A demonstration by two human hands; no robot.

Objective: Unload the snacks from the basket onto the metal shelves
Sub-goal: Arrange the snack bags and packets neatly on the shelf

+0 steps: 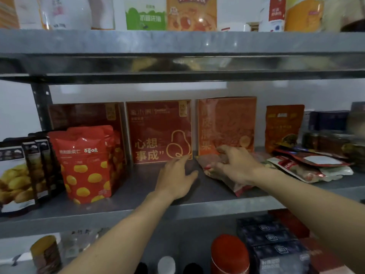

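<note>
Snack pouch (229,183) lies flat on the middle shelf (138,210), just in front of the orange box (227,123), with one corner near the front lip. The right hand (235,165) has its fingers curled down over the pouch and grasps its top. The left hand (175,178) is released, fingers spread over bare metal beside the red box (160,131); I cannot tell whether it touches the shelf.

The biggest risk, as I judge it, is the upright boxes: a push of the pouch backward could knock the orange box against the wall or tip it forward. Next, the pouch is slick and floppy and the shelf looks smooth, so letting go with a corner near the lip could let it slide off. A lesser worry is the loose heap of flat packets (310,167) on the right, which a sweeping wrist could shove.

A white wall (17,111) backs the grey metal rack, with a perforated post (42,107) at the left. The upper shelf (177,42) carries bags and bottles. A red chestnut bag (87,165) stands left, and a red-lidded canister (229,252) sits below. No basket is in view.
</note>
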